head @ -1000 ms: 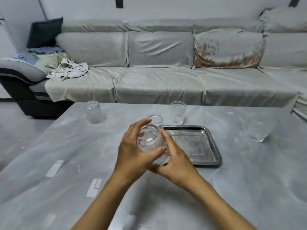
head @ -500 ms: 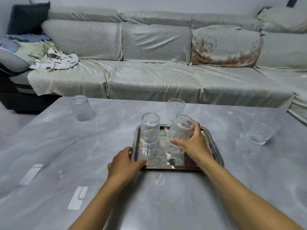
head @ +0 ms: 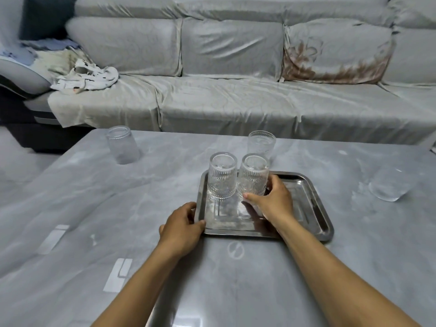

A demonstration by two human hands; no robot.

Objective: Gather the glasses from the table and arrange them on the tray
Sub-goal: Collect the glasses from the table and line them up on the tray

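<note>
The grey marble-look table [head: 236,291] bears no legible writing. The rectangular steel tray [head: 316,213] lies under the right hand [head: 271,201], which wraps a ribbed clear glass [head: 253,178]. Just left stands a second ribbed glass [head: 222,177]. The left hand [head: 182,226] pinches the tray's near corner.

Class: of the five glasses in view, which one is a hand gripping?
The right ribbed glass on the tray, held by the right hand; nothing touches the other four.

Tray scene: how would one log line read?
right hand: gripping second glass on tray | left hand: holding tray edge
</note>
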